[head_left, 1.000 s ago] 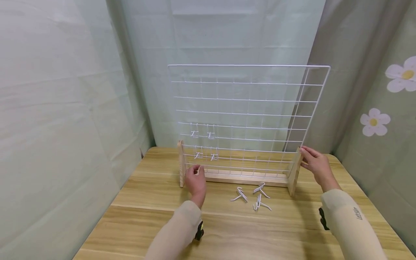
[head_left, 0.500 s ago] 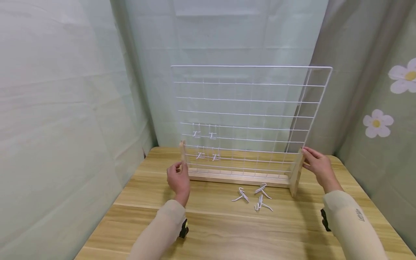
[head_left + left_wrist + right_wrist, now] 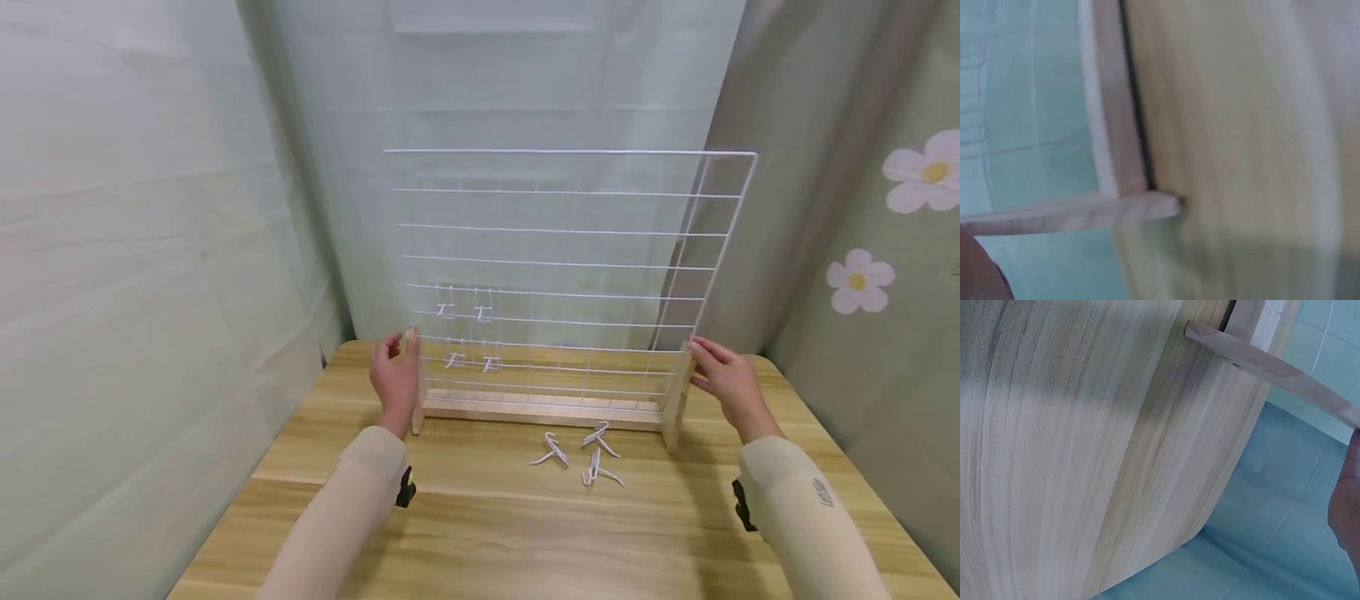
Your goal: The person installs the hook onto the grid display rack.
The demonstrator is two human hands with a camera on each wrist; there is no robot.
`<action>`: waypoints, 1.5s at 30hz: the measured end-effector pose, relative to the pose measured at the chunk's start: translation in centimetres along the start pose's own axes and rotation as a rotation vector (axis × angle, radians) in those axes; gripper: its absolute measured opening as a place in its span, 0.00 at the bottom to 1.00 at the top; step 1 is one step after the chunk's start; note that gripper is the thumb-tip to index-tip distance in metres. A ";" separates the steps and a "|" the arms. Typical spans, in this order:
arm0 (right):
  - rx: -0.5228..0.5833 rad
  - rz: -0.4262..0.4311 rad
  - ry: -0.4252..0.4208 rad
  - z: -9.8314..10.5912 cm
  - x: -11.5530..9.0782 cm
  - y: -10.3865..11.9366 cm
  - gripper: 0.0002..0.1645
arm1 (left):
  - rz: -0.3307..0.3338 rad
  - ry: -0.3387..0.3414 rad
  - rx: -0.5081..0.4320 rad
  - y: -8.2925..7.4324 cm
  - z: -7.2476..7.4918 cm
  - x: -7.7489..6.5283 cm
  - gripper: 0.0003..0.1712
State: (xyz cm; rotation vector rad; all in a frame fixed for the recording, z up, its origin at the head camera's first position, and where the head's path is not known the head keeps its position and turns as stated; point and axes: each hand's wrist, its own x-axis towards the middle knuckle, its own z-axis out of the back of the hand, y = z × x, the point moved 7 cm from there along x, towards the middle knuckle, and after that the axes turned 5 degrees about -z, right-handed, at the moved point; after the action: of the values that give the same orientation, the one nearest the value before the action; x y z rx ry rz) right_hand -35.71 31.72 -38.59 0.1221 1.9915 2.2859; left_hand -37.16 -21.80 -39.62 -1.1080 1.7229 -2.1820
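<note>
1. a white wire grid (image 3: 557, 295) stands in a wooden stand (image 3: 540, 411) on the wood-grain surface (image 3: 510, 525), between a person's two hands.
2. at the stand's right end, the right hand (image 3: 733, 387) pinches the upper part of the right post (image 3: 677, 408) between fingers and thumb, just beside the grid's edge.
3. at the opposite end, the left hand (image 3: 395, 379) has its fingers bent at the top of the left post (image 3: 420, 404), the grid just beyond; whether they grip the wood cannot be told.
4. four white hooks (image 3: 483, 313) hang in two rows on the grid's lower left, nearer the left fingers than the right.
5. three loose hooks (image 3: 595, 471) lie in front of the stand, between the hands and apart from both.
</note>
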 end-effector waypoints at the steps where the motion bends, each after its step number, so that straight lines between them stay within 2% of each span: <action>1: 0.004 -0.006 0.000 -0.1 0.0 0.0 0.43 | 0.000 0.018 -0.008 -0.1 -0.1 0.4 0.27; 9: -0.030 -0.016 -0.011 -0.2 -0.1 0.1 0.44 | 0.084 0.164 -0.054 -0.2 -0.6 3.2 0.25; 13: -0.036 -0.024 -0.009 -0.2 -0.1 0.0 0.44 | 0.094 0.260 -0.101 -0.2 -0.9 4.1 0.26; 22: -0.052 -0.026 -0.031 -0.1 -0.4 0.2 0.43 | 0.220 0.442 -0.168 0.4 -1.4 4.3 0.27; 33: -0.076 -0.045 -0.110 -0.3 -1.0 0.4 0.40 | 0.247 0.506 -0.146 0.7 -1.6 4.3 0.28; 45: -0.056 -0.042 -0.184 -0.3 -2.2 0.8 0.37 | 0.293 0.493 -0.171 0.5 -1.4 4.0 0.27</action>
State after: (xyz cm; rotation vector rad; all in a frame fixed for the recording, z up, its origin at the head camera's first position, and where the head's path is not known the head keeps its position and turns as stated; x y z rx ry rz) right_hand -33.59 30.98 -37.78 0.2717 1.8222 2.2134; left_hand -41.07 -23.03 -38.32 -0.3115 2.1328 -2.2709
